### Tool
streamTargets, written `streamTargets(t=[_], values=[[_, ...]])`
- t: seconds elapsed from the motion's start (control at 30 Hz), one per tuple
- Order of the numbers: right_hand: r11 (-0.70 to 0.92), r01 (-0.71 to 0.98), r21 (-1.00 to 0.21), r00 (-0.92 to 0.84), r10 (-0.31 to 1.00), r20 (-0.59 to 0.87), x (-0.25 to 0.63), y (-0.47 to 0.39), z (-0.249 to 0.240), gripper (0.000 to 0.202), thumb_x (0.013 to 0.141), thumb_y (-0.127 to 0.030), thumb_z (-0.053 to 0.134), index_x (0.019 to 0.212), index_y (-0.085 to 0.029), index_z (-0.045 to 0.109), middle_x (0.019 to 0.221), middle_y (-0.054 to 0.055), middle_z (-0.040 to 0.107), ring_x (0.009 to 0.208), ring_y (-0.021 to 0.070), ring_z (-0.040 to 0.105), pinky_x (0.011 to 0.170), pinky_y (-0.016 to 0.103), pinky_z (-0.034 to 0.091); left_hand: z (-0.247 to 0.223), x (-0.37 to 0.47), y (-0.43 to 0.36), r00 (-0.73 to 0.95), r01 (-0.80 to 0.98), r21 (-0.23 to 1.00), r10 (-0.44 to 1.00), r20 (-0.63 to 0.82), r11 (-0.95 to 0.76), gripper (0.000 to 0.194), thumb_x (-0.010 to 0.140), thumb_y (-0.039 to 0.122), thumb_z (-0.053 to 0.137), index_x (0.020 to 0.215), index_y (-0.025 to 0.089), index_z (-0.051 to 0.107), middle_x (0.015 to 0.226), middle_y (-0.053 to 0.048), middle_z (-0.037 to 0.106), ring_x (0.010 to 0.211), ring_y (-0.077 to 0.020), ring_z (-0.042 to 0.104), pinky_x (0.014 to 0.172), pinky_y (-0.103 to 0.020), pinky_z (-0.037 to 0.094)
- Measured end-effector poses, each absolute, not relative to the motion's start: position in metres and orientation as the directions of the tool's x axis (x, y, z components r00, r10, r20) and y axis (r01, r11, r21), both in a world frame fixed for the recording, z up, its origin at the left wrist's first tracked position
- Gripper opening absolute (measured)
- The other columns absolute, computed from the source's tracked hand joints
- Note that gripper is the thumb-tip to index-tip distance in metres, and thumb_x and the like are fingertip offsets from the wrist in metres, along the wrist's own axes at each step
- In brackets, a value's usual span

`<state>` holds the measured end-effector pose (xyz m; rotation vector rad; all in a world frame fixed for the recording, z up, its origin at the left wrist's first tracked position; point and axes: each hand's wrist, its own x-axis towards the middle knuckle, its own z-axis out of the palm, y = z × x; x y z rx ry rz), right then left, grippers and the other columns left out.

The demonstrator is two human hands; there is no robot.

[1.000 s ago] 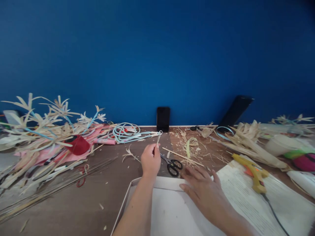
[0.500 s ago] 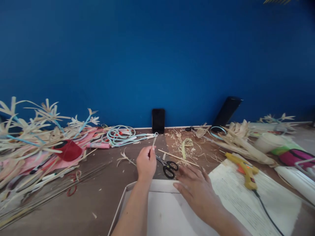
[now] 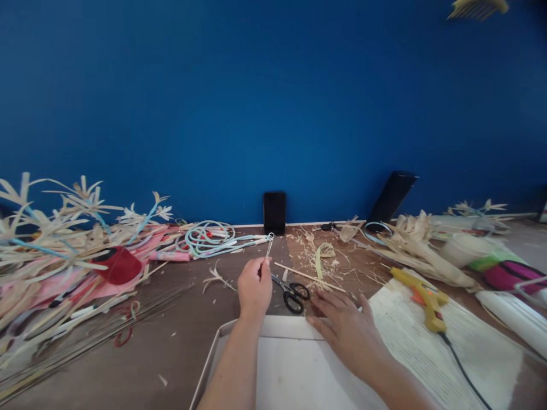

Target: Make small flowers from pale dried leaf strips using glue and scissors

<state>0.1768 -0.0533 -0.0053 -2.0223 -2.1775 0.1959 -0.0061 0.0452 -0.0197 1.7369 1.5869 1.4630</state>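
Observation:
My left hand [image 3: 253, 286] pinches a thin looped wire [image 3: 269, 246] that points up and away from me over the brown table. My right hand [image 3: 347, 328] lies flat, fingers spread, on the far edge of a white tray [image 3: 273, 370] in front of me. It holds nothing. Black-handled scissors [image 3: 293, 294] lie on the table between the two hands, just beyond the tray. A thin wooden stick [image 3: 308, 277] lies past the scissors among straw scraps [image 3: 325, 254].
Dried-leaf flowers and pink paper [image 3: 64, 239] pile up at left, with long thin wires [image 3: 81, 336] before them. Coiled pale-blue cord [image 3: 211, 234] and a black phone [image 3: 274, 212] sit by the blue wall. A yellow glue gun [image 3: 423, 296] rests on printed paper at right, beside dried husks [image 3: 421, 250].
The view has shifted slightly; both hands stay nearly in place. My left hand keeps its pinch on the wire and my right hand stays flat on the tray edge.

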Motion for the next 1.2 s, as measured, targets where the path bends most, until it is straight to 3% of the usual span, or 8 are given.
streamTargets(t=[0.43,0.57,0.7,0.87,0.93,1.03,1.13,1.2], values=[[0.052,0.986,-0.156,-0.043,0.997,0.060,0.186,0.004,-0.005,0.040,0.088,-0.042,0.033,0.118,-0.029,0.054,0.129,0.003,0.050,0.115,0.0240,0.044,0.094,0.045,0.028,-0.019,-0.006,0.047,-0.148,0.492,0.821,0.901,0.407,-0.290,0.025,0.084,0.030,0.043,0.088,0.020,0.066,0.084,-0.004,0.066,0.076,-0.0154,0.059,0.071,-0.027,0.044],[0.009,0.993,-0.113,-0.007,1.000,0.023,0.189,0.027,-0.009,0.040,0.088,-0.038,0.032,0.122,-0.028,0.051,0.132,0.004,0.048,0.118,0.0244,0.042,0.095,0.045,0.028,-0.020,-0.006,0.047,-0.153,0.486,0.819,0.893,0.423,-0.305,0.025,0.084,0.028,0.043,0.088,0.020,0.066,0.086,-0.004,0.066,0.078,-0.0157,0.059,0.072,-0.027,0.044],[-0.048,0.996,-0.071,0.048,0.999,-0.001,0.206,0.046,-0.010,0.042,0.085,-0.023,0.033,0.122,-0.030,0.051,0.133,0.003,0.047,0.119,0.0255,0.042,0.094,0.049,0.028,-0.019,-0.006,0.047,-0.157,0.485,0.822,0.895,0.417,-0.298,0.025,0.084,0.028,0.043,0.088,0.020,0.066,0.087,-0.004,0.066,0.080,-0.0160,0.059,0.074,-0.028,0.044],[-0.152,0.987,-0.047,0.149,0.987,-0.060,0.224,0.047,0.000,0.049,0.078,-0.015,0.036,0.121,-0.031,0.053,0.112,0.008,0.062,0.098,0.0266,0.058,0.082,0.044,0.039,-0.018,-0.005,0.046,-0.147,0.486,0.824,0.902,0.406,-0.292,0.025,0.085,0.027,0.042,0.088,0.021,0.066,0.087,-0.004,0.066,0.081,-0.0158,0.059,0.074,-0.028,0.044],[-0.119,0.990,-0.079,0.118,0.993,-0.014,0.220,0.040,0.003,0.047,0.080,-0.017,0.033,0.121,-0.030,0.053,0.111,0.007,0.063,0.098,0.0255,0.058,0.082,0.041,0.039,-0.018,-0.005,0.046,-0.146,0.487,0.823,0.902,0.407,-0.293,0.024,0.085,0.027,0.042,0.088,0.021,0.065,0.088,-0.004,0.066,0.083,-0.0158,0.059,0.076,-0.028,0.044],[0.064,0.985,-0.158,-0.053,0.996,0.075,0.202,0.028,0.003,0.044,0.085,-0.020,0.030,0.120,-0.031,0.055,0.126,0.001,0.054,0.114,0.0228,0.047,0.090,0.039,0.035,-0.018,-0.005,0.046,-0.145,0.490,0.818,0.896,0.419,-0.303,0.024,0.085,0.027,0.042,0.088,0.021,0.065,0.089,-0.004,0.066,0.084,-0.0161,0.059,0.077,-0.029,0.044],[0.255,0.944,-0.211,-0.249,0.967,0.056,0.182,0.023,0.000,0.040,0.088,-0.030,0.030,0.120,-0.034,0.053,0.134,-0.003,0.046,0.121,0.0212,0.039,0.096,0.040,0.030,-0.019,-0.006,0.046,-0.144,0.494,0.813,0.893,0.426,-0.309,0.026,0.085,0.028,0.041,0.088,0.020,0.066,0.087,-0.005,0.066,0.084,-0.0165,0.059,0.077,-0.029,0.044],[0.245,0.948,-0.202,-0.245,0.969,0.024,0.176,0.024,-0.002,0.039,0.089,-0.035,0.029,0.121,-0.035,0.053,0.134,-0.002,0.046,0.121,0.0219,0.039,0.099,0.045,0.024,-0.019,-0.006,0.046,-0.143,0.495,0.813,0.894,0.424,-0.306,0.026,0.085,0.028,0.041,0.088,0.020,0.066,0.086,-0.005,0.066,0.081,-0.0162,0.059,0.075,-0.028,0.044]])
